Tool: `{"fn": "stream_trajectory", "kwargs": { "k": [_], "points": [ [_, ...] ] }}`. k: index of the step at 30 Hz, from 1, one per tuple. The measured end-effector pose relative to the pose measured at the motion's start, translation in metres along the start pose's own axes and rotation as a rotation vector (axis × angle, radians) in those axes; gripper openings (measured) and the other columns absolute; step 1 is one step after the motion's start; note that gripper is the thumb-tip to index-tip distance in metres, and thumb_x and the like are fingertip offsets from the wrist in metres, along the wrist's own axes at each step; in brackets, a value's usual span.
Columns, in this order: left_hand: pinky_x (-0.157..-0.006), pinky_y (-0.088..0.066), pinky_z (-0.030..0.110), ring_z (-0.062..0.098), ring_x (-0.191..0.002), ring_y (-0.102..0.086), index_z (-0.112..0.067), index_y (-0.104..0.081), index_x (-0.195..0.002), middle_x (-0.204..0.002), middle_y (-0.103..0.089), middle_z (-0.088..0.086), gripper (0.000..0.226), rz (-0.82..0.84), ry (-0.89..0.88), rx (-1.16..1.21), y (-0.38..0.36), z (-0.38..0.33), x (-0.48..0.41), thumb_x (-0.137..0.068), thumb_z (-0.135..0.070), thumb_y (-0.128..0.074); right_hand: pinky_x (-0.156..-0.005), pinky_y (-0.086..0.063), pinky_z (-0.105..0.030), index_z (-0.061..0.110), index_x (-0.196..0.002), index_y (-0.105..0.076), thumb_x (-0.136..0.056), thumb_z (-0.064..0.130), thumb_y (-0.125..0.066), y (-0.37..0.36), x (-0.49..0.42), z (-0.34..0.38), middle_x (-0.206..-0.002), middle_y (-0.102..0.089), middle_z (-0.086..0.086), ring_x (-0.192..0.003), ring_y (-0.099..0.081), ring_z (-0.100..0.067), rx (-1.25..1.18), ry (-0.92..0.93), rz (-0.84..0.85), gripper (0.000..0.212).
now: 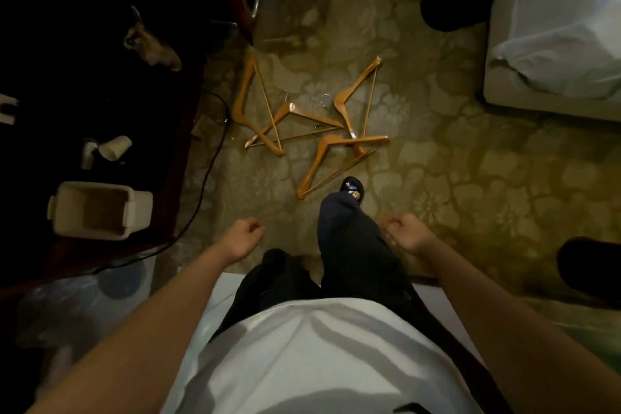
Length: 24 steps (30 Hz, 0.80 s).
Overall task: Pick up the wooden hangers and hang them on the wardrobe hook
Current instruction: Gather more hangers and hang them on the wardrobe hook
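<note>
So, four wooden hangers (312, 124) sprawled on the patterned floor (453, 161).
Left hand (243, 239) and right hand (408, 233) both loosely curled, seemingly empty.

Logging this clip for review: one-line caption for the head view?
Four wooden hangers lie overlapping on the patterned carpet; left hand and right hand hang empty, loosely curled, above them.

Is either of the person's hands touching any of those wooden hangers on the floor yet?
Apart. The head view shows the left hand and right hand loosely curled and empty, with patterned carpet plainly between them and the wooden hangers.
</note>
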<state>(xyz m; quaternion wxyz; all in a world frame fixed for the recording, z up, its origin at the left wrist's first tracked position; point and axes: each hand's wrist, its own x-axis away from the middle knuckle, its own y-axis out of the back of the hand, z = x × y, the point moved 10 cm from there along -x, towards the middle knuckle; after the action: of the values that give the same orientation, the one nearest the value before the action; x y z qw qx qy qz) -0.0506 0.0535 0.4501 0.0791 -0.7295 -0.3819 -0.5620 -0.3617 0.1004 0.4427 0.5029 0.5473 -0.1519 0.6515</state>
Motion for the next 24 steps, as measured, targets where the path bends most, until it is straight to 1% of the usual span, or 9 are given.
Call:
{"fn": "stream_trajectory", "kwargs": {
  "k": [4,7,9,11,14,16,18,20,24],
  "points": [
    [-0.068,-0.043,0.028,0.018,-0.081,-0.053,-0.007,-0.059,-0.103,-0.083,-0.056,0.004,0.019,0.110,-0.021,-0.009,-0.032,-0.076,-0.045,-0.098,-0.014,-0.041,-0.065,-0.040,-0.029,0.018,-0.065,-0.051,-0.095,0.007,-0.042,0.065,-0.047,-0.008,-0.064,-0.049,0.001,-0.064,-0.047,-0.016,0.102,-0.033,0.013,0.033],
    [-0.064,-0.040,0.028,0.015,-0.074,-0.051,-0.005,-0.057,-0.113,-0.081,-0.055,0.004,0.025,0.103,-0.078,0.029,-0.037,-0.135,-0.091,-0.097,-0.015,-0.041,-0.062,-0.041,-0.024,0.013,-0.085,-0.058,-0.094,0.016,-0.047,0.095,-0.094,-0.007,-0.077,-0.054,-0.001,-0.078,-0.053,-0.016,0.148,-0.059,0.015,0.015],
    [-0.071,-0.042,0.030,0.019,-0.080,-0.053,-0.004,-0.057,-0.114,-0.087,-0.057,0.007,0.026,0.086,-0.092,0.053,-0.035,-0.161,-0.124,-0.097,-0.016,-0.041,-0.069,-0.043,-0.026,0.017,-0.088,-0.055,-0.094,0.022,-0.048,0.104,-0.129,0.002,-0.081,-0.054,0.001,-0.085,-0.056,-0.018,0.193,-0.068,0.040,0.011],
    [-0.082,-0.044,0.034,0.023,-0.088,-0.054,-0.004,-0.057,-0.113,-0.094,-0.058,0.011,0.026,0.081,-0.090,0.069,-0.033,-0.176,-0.160,-0.097,-0.017,-0.042,-0.075,-0.044,-0.031,0.018,-0.082,-0.055,-0.093,0.019,-0.047,0.101,-0.168,0.016,-0.082,-0.056,0.000,-0.086,-0.057,-0.021,0.222,-0.040,0.091,0.014],
    [-0.087,-0.045,0.037,0.023,-0.091,-0.055,-0.008,-0.058,-0.112,-0.095,-0.059,0.008,0.025,0.077,-0.077,0.091,-0.031,-0.180,-0.222,-0.097,-0.020,-0.043,-0.081,-0.045,-0.036,0.010,-0.091,-0.064,-0.092,0.015,-0.047,0.087,-0.228,0.045,-0.097,-0.064,-0.012,-0.095,-0.060,-0.028,0.256,0.034,0.140,0.018],
    [-0.086,-0.044,0.036,0.023,-0.094,-0.056,-0.010,-0.058,-0.113,-0.097,-0.059,0.005,0.025,0.071,-0.057,0.102,-0.032,-0.171,-0.267,-0.097,-0.021,-0.043,-0.087,-0.045,-0.035,0.011,-0.108,-0.064,-0.092,0.017,-0.050,0.076,-0.271,0.056,-0.108,-0.064,-0.010,-0.100,-0.058,-0.025,0.270,0.044,0.138,0.022],
    [-0.084,-0.045,0.035,0.023,-0.096,-0.057,-0.011,-0.058,-0.114,-0.100,-0.060,0.005,0.025,0.061,-0.035,0.111,-0.035,-0.155,-0.314,-0.097,-0.021,-0.043,-0.091,-0.044,-0.034,0.011,-0.115,-0.061,-0.091,0.017,-0.052,0.058,-0.321,0.060,-0.115,-0.063,-0.008,-0.107,-0.058,-0.024,0.256,0.035,0.142,0.026],
    [-0.089,-0.047,0.038,0.023,-0.100,-0.059,-0.011,-0.057,-0.115,-0.107,-0.062,0.007,0.025,0.056,-0.010,0.110,-0.042,-0.134,-0.361,-0.097,-0.021,-0.044,-0.092,-0.046,-0.034,0.011,-0.114,-0.061,-0.091,0.017,-0.053,0.034,-0.374,0.059,-0.115,-0.063,-0.006,-0.108,-0.058,-0.023,0.232,0.039,0.162,0.026],
    [-0.096,-0.047,0.042,0.026,-0.107,-0.058,-0.010,-0.053,-0.123,-0.117,-0.061,0.012,0.030,0.059,0.018,0.056,-0.064,-0.089,-0.453,-0.095,-0.021,-0.046,-0.078,-0.048,-0.030,0.018,-0.095,-0.062,-0.089,0.018,-0.054,-0.009,-0.473,0.051,-0.093,-0.062,-0.001,-0.090,-0.060,-0.018,0.215,0.051,0.145,0.010]
  ]
}}
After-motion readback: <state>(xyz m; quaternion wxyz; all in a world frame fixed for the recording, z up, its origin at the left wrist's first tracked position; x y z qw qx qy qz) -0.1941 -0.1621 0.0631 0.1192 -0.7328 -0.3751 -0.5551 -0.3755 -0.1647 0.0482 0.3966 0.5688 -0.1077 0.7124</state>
